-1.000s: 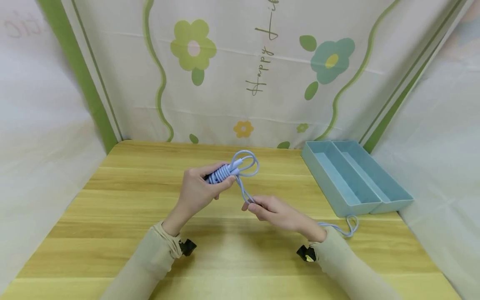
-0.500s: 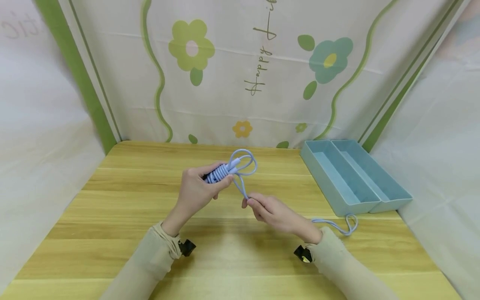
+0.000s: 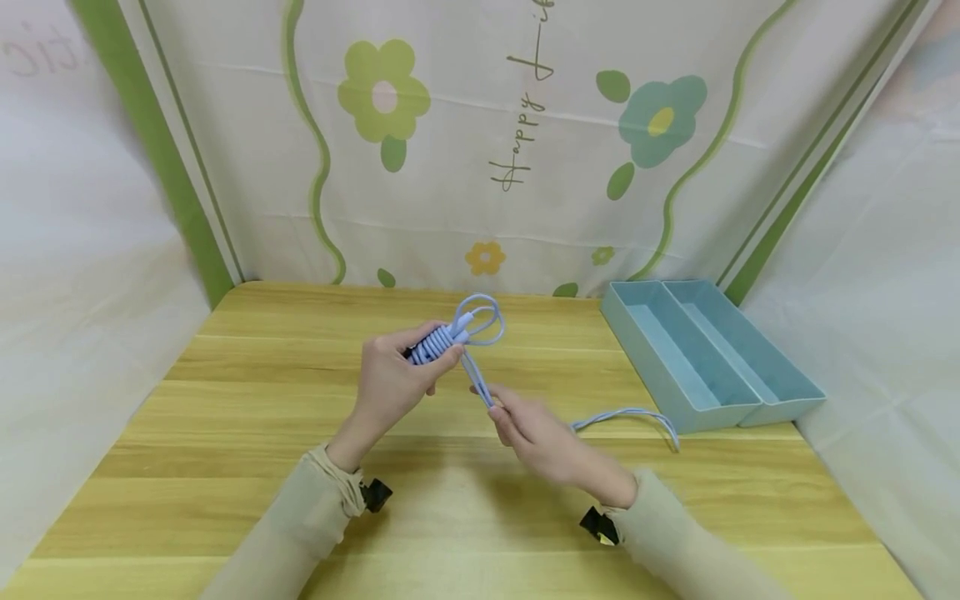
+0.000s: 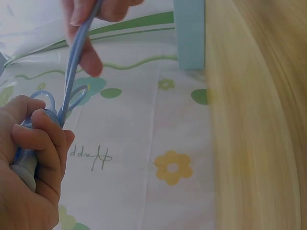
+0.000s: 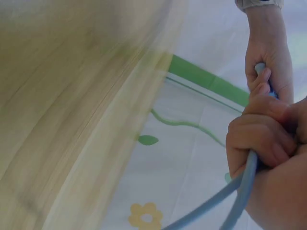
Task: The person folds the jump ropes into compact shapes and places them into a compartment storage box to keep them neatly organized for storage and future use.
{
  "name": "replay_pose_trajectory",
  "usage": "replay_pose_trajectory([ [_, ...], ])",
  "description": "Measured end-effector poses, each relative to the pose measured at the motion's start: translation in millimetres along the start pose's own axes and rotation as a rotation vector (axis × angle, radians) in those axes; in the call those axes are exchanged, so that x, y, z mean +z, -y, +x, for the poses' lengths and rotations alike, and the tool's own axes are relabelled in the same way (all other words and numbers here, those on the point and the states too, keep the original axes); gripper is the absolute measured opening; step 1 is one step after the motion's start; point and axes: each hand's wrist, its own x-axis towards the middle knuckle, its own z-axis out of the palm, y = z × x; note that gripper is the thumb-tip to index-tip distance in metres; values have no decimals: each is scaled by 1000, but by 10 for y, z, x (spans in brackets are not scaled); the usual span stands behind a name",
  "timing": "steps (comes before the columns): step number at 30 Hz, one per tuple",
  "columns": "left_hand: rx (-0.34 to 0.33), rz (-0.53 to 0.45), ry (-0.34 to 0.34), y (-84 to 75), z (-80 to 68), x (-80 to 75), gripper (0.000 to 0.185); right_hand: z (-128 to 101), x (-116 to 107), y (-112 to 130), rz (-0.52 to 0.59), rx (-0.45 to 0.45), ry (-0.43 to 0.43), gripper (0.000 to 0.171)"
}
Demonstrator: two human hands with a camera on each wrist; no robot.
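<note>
Gripped coiled pale-blue cable (image 3: 442, 342) — both hands

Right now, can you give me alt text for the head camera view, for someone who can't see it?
Two hands work a light blue cable above a wooden table: the left hand grips the coiled bundle, and the right hand pinches the loose strand just below it. The tail trails right toward a blue two-compartment tray, in front of a flower-printed backdrop.
</note>
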Motion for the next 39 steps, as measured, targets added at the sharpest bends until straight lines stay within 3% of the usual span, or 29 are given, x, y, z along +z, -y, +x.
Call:
replay_pose_trajectory([
  [7,24,18,6,18,-14,29,26,-36,6,76,-81,33,-58,34],
  [13,29,-7,17,24,-38,28,27,-65,-15,57,-17,-5,-110,30],
  [21,15,-9,11,45,-50,40,29,-121,-26,30,38,-49,-252,23],
  [27,10,-6,18,307,-51,86,29,-144,-57,31,22,-83,-327,20],
  [32,6,14,27,403,-49,93,30,-136,-84,50,-41,-145,-352,18],
  [39,21,77,61,426,-51,98,30,-112,-96,111,-173,-219,-321,14],
])
